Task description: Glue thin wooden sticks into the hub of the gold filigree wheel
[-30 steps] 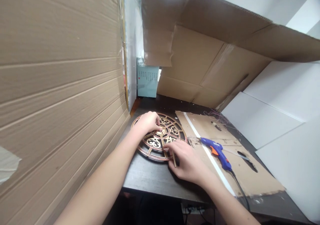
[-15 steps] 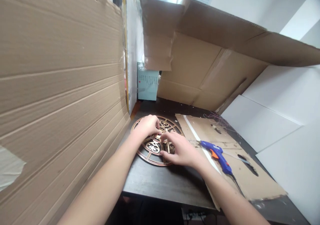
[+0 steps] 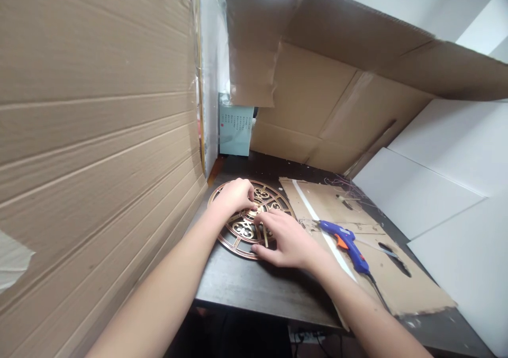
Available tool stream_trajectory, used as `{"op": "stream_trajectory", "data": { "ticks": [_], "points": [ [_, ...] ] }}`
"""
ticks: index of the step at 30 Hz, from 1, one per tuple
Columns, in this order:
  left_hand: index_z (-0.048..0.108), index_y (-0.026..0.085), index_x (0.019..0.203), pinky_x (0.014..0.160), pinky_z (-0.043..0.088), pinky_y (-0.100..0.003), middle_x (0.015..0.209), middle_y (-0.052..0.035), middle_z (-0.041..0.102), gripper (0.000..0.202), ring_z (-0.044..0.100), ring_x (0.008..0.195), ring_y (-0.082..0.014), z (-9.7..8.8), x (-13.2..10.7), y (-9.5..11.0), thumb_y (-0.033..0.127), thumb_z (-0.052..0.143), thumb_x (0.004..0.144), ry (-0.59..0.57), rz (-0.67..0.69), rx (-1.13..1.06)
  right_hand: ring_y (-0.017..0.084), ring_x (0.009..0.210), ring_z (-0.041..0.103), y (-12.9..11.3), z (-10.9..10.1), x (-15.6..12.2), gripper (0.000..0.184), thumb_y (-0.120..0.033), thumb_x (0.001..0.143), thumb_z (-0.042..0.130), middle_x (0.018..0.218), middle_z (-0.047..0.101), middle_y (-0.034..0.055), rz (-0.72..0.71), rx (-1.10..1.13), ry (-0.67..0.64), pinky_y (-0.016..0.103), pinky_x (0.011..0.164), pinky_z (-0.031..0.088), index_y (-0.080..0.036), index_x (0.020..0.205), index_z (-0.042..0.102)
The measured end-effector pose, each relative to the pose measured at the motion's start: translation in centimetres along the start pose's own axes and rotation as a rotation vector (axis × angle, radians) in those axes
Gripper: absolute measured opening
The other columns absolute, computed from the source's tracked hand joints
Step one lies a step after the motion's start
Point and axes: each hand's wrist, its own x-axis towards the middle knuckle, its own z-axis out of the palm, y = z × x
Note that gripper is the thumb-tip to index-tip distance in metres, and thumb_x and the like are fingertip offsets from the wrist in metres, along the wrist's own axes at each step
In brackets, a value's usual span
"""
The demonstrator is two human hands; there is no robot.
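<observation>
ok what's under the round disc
Through gaps in the round disc, a dark surface shows, likely the tabletop; whatever its bars, the left hand and the right hand cover can't be seen.

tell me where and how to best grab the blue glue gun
Probably best by its handle, with the right hand coming from the near right. The glue gun lies on its side on the cardboard sheet, its handle angled toward that side; the orange trigger sits on the handle's left, and the nozzle points away to the left.

Glare at top, soft sheen on desk (image 3: 238,286), darkness beneath, stretched edges; detail seemingly blurred
</observation>
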Motion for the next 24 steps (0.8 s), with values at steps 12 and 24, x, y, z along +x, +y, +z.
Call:
{"op": "stream_trajectory", "data": {
  "ticks": [12,24],
  "points": [
    [0.072,0.018,0.103,0.091,0.058,-0.043,0.105,-0.0052,0.074,0.028,0.070,0.096,-0.0207,0.0,0.0,-0.2,0.044,0.073,0.093,0.007,0.031,-0.001,0.023,0.094,0.061,1.0,0.8,-0.2,0.028,-0.036,0.088,0.074,0.100,0.069,0.0050,0.062,0.153,0.131,0.037,0.085,0.048,-0.021,0.108,0.061],
    [0.071,0.018,0.103,0.090,0.058,-0.043,0.102,-0.0050,0.074,0.032,0.070,0.096,-0.0211,0.0,0.3,-0.6,0.048,0.072,0.093,0.006,0.020,0.016,0.018,0.074,0.067,3.8,-0.4,4.2,0.027,-0.018,0.098,0.049,0.087,0.077,0.0038,0.325,0.328,0.489,0.030,0.073,0.048,-0.019,0.116,0.069]
  ]
}}
